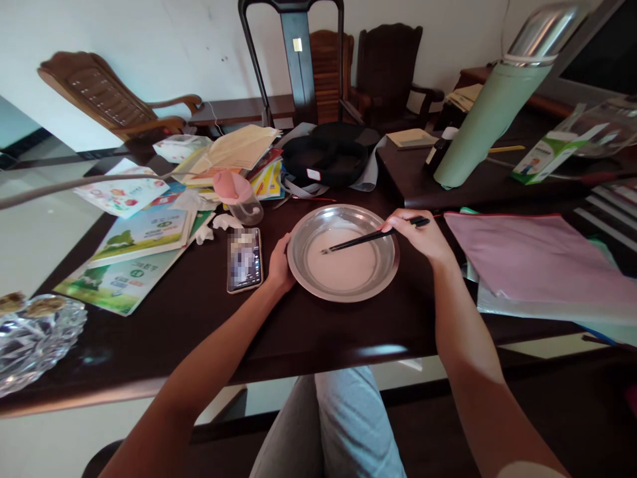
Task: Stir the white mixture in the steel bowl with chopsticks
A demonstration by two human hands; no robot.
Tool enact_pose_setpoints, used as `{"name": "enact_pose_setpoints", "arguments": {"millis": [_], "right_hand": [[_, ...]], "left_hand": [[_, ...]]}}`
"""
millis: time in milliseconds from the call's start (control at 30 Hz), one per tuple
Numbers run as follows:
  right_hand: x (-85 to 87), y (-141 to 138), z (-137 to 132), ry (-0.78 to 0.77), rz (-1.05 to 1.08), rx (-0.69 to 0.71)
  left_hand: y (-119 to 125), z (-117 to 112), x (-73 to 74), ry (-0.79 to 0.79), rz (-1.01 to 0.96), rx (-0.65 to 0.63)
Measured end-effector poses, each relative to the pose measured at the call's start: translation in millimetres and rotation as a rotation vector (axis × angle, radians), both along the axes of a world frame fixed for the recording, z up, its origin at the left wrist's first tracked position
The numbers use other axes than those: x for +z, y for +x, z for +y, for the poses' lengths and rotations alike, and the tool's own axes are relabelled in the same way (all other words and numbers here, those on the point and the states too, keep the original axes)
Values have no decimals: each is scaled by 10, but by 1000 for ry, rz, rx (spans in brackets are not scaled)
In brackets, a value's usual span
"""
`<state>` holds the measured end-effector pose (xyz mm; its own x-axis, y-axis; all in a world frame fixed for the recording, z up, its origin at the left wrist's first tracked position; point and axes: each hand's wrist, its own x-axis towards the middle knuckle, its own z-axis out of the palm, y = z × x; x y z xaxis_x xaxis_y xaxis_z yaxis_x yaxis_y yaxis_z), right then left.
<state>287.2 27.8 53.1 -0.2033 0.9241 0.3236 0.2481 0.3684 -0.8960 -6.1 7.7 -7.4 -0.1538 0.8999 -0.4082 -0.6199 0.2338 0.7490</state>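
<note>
A round metal basin (343, 292) stands on the dark table, holding a pale, milky liquid (343, 269). My left hand (281, 264) grips the basin by its left rim, with the fingertips hidden behind and beneath it. In my right hand (415, 232) is a pair of black chopsticks (361, 239), held over the right rim. Their tips reach the middle of the basin, at the liquid's surface, and some whitish stuff clings to them. Left of my left hand lies a phone (244, 260) with its screen lit.
A pink-topped bottle (239, 198) and crumpled tissues stand behind the phone. Booklets (134, 236) and a cut-glass dish (42, 338) are at the left. Beyond the basin sits a black bag (328, 156). At the right are a pink folder (537, 255) and a tall green thermos (492, 123).
</note>
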Motion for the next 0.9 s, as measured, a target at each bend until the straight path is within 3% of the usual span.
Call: {"name": "enact_pose_setpoints", "arguments": {"millis": [100,167,400,633,900], "right_hand": [[-22,124,24,34,37,-148],[-29,196,24,27,81,-176],[-1,-21,-28,-6,21,70],[-33,166,15,97,120,-205],[22,-27,-24,4,23,68]], "left_hand": [[-5,-1,-11,15,10,4],[-8,-3,-13,17,12,2],[-13,3,-11,12,-12,10],[-14,4,-5,17,6,5],[7,-8,27,3,10,7]]}}
